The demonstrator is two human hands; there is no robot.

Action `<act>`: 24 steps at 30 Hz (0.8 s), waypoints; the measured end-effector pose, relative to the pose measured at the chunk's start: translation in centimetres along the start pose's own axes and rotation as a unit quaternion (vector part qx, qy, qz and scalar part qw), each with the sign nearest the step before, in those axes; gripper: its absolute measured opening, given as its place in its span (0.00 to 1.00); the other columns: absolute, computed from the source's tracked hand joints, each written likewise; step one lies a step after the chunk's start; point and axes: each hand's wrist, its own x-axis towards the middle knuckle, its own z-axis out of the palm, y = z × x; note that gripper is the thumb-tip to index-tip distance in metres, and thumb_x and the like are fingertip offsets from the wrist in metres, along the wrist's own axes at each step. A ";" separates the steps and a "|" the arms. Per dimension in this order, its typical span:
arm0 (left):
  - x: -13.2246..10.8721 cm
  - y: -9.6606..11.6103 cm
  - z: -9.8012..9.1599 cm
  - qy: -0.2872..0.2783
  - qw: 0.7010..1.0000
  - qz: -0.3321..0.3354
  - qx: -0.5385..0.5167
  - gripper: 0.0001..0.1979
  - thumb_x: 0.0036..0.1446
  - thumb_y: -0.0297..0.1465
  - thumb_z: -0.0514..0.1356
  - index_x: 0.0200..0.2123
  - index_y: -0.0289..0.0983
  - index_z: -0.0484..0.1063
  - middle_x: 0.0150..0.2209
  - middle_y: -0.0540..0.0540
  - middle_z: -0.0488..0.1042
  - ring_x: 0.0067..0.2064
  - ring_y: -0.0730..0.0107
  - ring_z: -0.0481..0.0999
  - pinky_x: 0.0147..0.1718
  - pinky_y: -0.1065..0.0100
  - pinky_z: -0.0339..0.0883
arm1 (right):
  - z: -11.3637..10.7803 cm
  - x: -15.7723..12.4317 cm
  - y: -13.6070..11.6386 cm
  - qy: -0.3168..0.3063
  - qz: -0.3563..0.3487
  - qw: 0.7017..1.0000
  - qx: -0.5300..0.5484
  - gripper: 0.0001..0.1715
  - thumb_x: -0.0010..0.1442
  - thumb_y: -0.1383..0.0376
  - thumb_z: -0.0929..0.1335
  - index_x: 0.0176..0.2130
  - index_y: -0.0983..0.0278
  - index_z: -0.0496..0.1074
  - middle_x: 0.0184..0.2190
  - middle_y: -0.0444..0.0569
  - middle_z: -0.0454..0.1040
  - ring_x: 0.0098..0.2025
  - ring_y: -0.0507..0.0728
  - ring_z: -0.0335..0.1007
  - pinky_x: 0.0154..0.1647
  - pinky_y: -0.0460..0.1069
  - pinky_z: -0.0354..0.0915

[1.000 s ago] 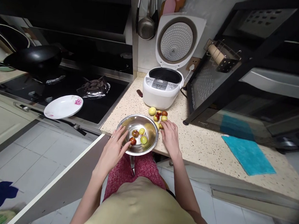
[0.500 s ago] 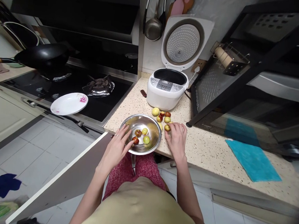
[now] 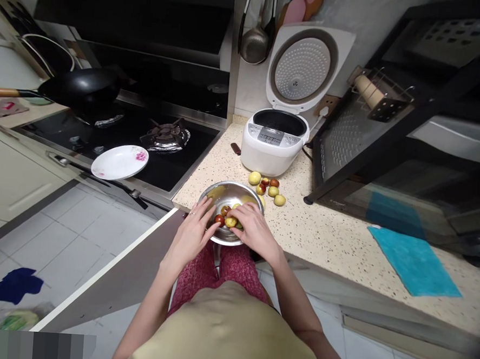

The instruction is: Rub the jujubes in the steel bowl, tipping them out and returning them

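Observation:
A shiny metal bowl [image 3: 218, 191] sits at the counter's front edge with several red and yellow-green jujubes inside, among them a red jujube [image 3: 219, 220]. My left hand [image 3: 188, 236] rests over the bowl's left rim, its fingers spread and nothing in them. Inside the bowl's right side, my right hand [image 3: 256, 230] pinches a yellowish-brown jujube [image 3: 231, 222] between thumb and fingers. Part of the bowl's contents is hidden behind that hand. More jujubes lie on the counter beyond the bowl, including a yellow jujube [image 3: 280, 200] nearest the right.
Behind the loose fruit stands a white rice cooker [image 3: 268, 155] with its lid raised. A floral plate [image 3: 119, 163] lies at the stove's front edge, and a black wok [image 3: 81, 88] sits on the far burner. On the right are a teal cloth [image 3: 416, 263] and a black rack [image 3: 325, 174].
My right hand has moved left from the counter into the bowl, carrying a jujube. My left hand stays at the bowl's left rim. The whole view has shifted slightly.

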 end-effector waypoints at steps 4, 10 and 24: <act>-0.1 -0.1 0.2 0.007 1.000 -0.001 -0.002 0.26 0.75 0.43 0.50 0.67 0.36 0.66 0.71 0.36 0.63 0.75 0.52 0.56 0.72 0.46 0.55 | 0.1 1.0 0.2 -0.032 0.007 0.999 -0.003 0.13 0.59 0.77 0.73 0.43 0.64 0.74 0.40 0.49 0.79 0.46 0.60 0.75 0.59 0.59 0.63; -0.1 -0.2 0.2 0.001 1.000 -0.002 -0.010 0.26 0.75 0.43 0.50 0.68 0.35 0.65 0.71 0.34 0.63 0.75 0.51 0.57 0.72 0.44 0.55 | 0.3 1.2 -0.2 -0.025 0.016 1.000 0.000 0.13 0.60 0.76 0.73 0.43 0.64 0.74 0.41 0.50 0.79 0.48 0.61 0.75 0.57 0.58 0.64; 0.2 -0.2 0.5 0.011 1.000 -0.005 -0.007 0.26 0.75 0.43 0.49 0.67 0.36 0.66 0.70 0.36 0.64 0.74 0.51 0.58 0.72 0.43 0.55 | -1.9 -3.6 8.7 0.279 0.241 0.925 -0.096 0.13 0.69 0.65 0.63 0.49 0.63 0.74 0.45 0.57 0.77 0.49 0.66 0.70 0.51 0.59 0.68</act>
